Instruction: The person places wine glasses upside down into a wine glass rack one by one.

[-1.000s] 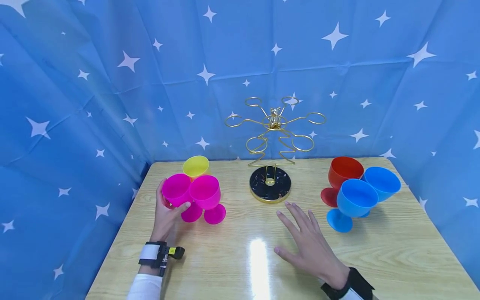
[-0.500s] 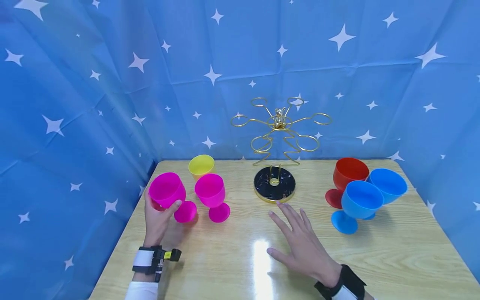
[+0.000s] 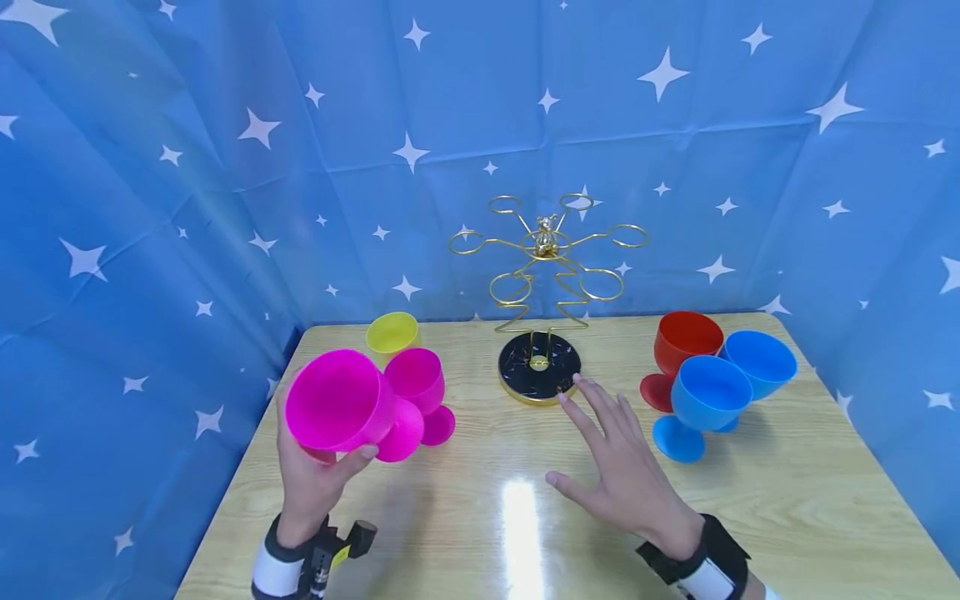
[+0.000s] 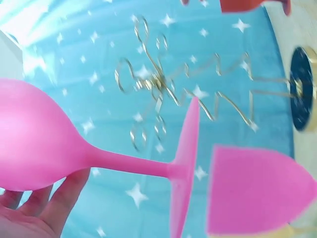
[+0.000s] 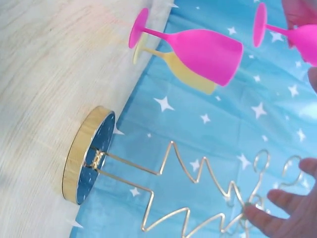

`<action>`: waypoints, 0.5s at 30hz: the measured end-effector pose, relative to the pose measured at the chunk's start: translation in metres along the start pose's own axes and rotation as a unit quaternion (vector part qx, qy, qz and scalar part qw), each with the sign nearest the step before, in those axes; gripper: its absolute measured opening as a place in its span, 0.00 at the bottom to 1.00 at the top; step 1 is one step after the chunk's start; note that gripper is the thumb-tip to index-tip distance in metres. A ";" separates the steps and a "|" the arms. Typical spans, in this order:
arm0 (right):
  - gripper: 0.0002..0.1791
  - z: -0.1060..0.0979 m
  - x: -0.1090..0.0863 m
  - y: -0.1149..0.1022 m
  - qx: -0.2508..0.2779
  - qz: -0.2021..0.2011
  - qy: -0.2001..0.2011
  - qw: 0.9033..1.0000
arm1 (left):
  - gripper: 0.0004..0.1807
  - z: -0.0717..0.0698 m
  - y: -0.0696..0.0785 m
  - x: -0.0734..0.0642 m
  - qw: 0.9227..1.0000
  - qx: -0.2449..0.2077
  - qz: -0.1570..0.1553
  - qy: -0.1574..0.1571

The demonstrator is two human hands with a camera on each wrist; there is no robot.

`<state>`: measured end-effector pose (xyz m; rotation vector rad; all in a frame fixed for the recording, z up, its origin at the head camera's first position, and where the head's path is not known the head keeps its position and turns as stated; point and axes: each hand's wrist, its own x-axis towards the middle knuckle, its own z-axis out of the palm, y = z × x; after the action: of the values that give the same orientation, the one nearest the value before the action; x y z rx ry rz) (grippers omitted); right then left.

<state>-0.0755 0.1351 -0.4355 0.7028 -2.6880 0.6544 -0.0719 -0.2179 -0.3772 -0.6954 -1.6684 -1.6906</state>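
My left hand (image 3: 309, 483) grips a magenta plastic goblet (image 3: 333, 404) by its bowl, raised off the table and tilted with its mouth toward me. In the left wrist view the fingers (image 4: 69, 196) curl under the bowl, and the stem and foot point away. A second magenta goblet (image 3: 416, 379) stands upright just right of it, with a yellow goblet (image 3: 392, 335) behind. My right hand (image 3: 630, 479) hovers with fingers spread and nothing in it, its fingertips near the black round base (image 3: 525, 375) of a gold wire stand (image 3: 546, 242).
At the right a red goblet (image 3: 686, 337) and two blue goblets, the front one (image 3: 711, 396) and the back one (image 3: 765, 367), stand close together. The stand has several empty wire rings and a small bear figure. A blue star-patterned curtain (image 3: 360, 192) hangs behind the wooden table (image 3: 450, 525).
My left hand has lifted the magenta goblet off the table, away from the other magenta one and closer to me, tipping it. The right hand stays spread, shifting only slightly.
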 end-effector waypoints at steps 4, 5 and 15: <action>0.56 -0.005 -0.001 0.003 0.004 0.007 0.009 1.000 | 0.48 0.015 0.012 0.001 0.999 -0.010 0.017 -0.027; 0.56 -0.006 -0.001 0.003 0.005 0.008 0.013 1.000 | 0.48 0.019 0.013 0.001 0.999 -0.009 0.018 -0.037; 0.58 -0.016 -0.002 0.007 0.015 0.002 0.059 0.998 | 0.49 0.071 -0.002 -0.012 0.990 -0.043 -0.027 -0.131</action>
<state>-0.0751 0.1494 -0.4246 0.6459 -2.5771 0.7165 -0.0712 -0.1466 -0.3846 -0.9577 -1.8134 -1.7797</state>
